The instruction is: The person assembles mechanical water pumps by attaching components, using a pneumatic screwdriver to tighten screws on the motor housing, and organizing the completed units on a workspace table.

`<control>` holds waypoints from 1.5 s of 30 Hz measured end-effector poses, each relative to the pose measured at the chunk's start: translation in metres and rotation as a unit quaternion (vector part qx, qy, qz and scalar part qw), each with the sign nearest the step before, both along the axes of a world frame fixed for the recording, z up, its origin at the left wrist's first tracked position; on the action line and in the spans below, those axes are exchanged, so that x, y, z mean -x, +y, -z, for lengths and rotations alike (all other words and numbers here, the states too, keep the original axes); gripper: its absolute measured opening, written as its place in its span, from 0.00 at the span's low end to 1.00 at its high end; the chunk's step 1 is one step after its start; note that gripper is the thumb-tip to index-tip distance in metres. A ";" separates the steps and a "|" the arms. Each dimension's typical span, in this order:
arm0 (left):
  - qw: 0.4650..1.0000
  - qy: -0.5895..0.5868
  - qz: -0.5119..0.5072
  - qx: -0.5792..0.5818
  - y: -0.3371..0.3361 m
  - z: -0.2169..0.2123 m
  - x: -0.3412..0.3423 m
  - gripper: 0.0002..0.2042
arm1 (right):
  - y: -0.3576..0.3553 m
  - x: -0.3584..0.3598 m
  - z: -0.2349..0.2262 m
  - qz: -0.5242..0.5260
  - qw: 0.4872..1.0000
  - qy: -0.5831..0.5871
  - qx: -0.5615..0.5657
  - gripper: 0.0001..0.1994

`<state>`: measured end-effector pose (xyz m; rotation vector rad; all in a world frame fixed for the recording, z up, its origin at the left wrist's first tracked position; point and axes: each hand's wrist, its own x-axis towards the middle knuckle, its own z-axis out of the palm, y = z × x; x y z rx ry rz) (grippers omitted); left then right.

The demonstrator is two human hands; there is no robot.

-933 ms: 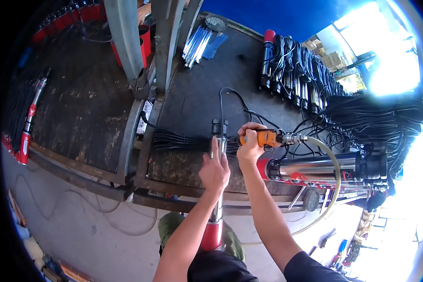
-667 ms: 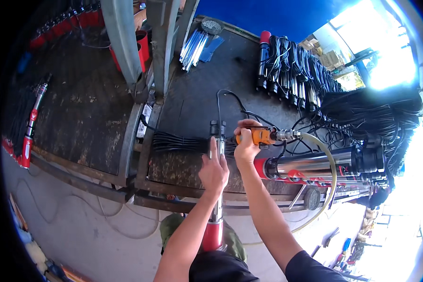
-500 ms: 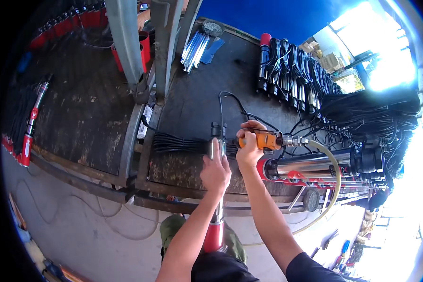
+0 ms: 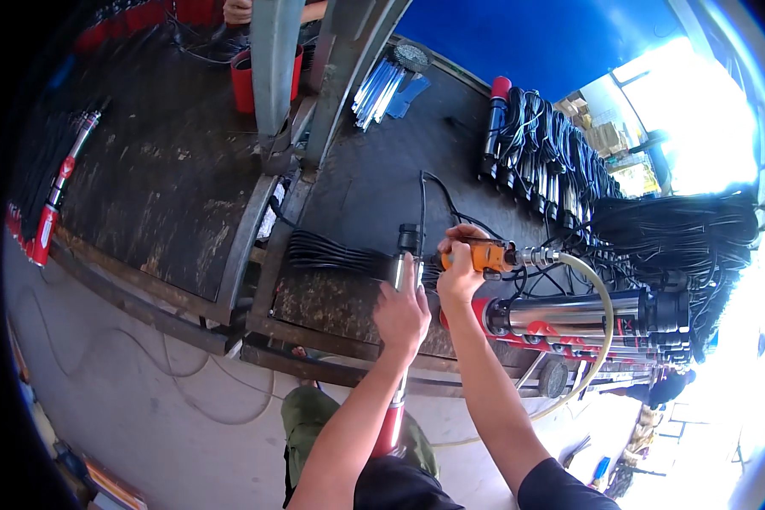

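Note:
My left hand (image 4: 402,319) is wrapped round the upper part of a slim steel submersible pump (image 4: 389,429). Its black head points away from me, and its red lower end rests by my lap. In my right hand (image 4: 457,270) is an orange air tool (image 4: 490,257), its front turned left towards the pump's side. Whether the tip touches the pump is hidden by my fingers. A pale air hose (image 4: 609,314) curves from the tool's back down to the right. Beside the pump, a bundle of black cable (image 4: 331,254) lies on the dark workbench (image 4: 374,183).
Finished-looking steel and red pumps (image 4: 586,313) lie stacked at right, near coiled black cables (image 4: 680,225). More pumps (image 4: 527,153) line the back. Metal strips (image 4: 377,92) lie at the far side. Steel posts (image 4: 274,76) divide the benches; another person's hand (image 4: 238,11) shows beyond.
The view has shifted, so the benches sit further right and lower in the picture. Both hands keep their grip on the pump and the air tool, with little movement between them.

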<state>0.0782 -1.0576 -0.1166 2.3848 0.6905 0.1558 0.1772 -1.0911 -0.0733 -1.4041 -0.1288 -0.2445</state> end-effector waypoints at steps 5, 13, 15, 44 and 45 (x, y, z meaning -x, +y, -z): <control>0.999 0.001 -0.013 0.030 0.000 0.002 -0.002 0.36 | 0.007 0.005 -0.006 -0.047 0.995 -0.010 0.092 0.08; 0.999 0.026 -0.026 0.005 -0.008 0.006 -0.005 0.38 | 0.000 0.000 0.003 -0.070 0.994 -0.010 0.084 0.07; 0.999 0.025 -0.027 0.003 -0.010 0.006 -0.006 0.38 | -0.001 -0.002 0.005 -0.065 0.993 -0.016 0.095 0.06; 0.795 -0.193 0.572 0.062 -0.189 -0.027 0.106 0.14 | -0.282 0.359 0.006 0.269 0.935 0.008 0.232 0.08; 0.768 -0.197 0.607 0.059 -0.223 -0.018 0.107 0.10 | -0.292 0.372 0.021 0.291 0.931 0.014 0.220 0.08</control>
